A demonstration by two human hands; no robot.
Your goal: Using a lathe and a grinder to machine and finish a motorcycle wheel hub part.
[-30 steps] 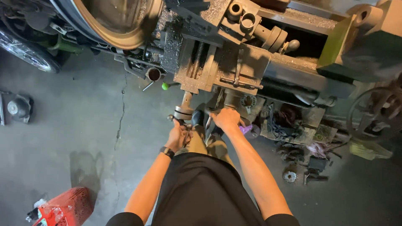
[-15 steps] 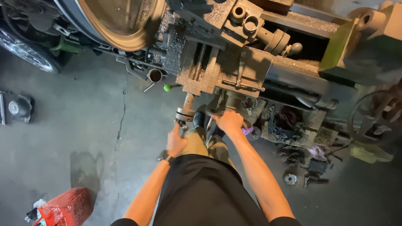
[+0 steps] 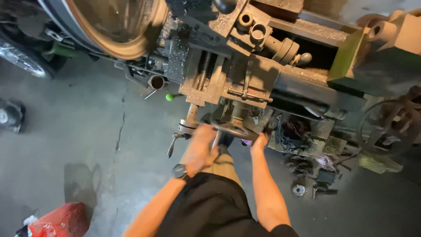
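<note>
**Both hands on lathe handwheel**

Concrete floor (image 3: 79, 131), cracked and oil-stained, under an old lathe (image 3: 280, 83). Handwheel (image 3: 232, 130) sits low on the carriage front. Left hand (image 3: 199, 147) is wrapped on its near-left rim; right hand (image 3: 259, 142) is clamped on the right rim. Judged: cast metal, rigid, heavy, likely greasy, so grip the rim, not the spokes. Crank (image 3: 174, 142) hangs just left of the wheel. Red can (image 3: 59, 219) stands on the floor well apart; contents not visible. Small cup (image 3: 156, 82) under the chuck (image 3: 118, 26): inside too dark to tell.
</note>
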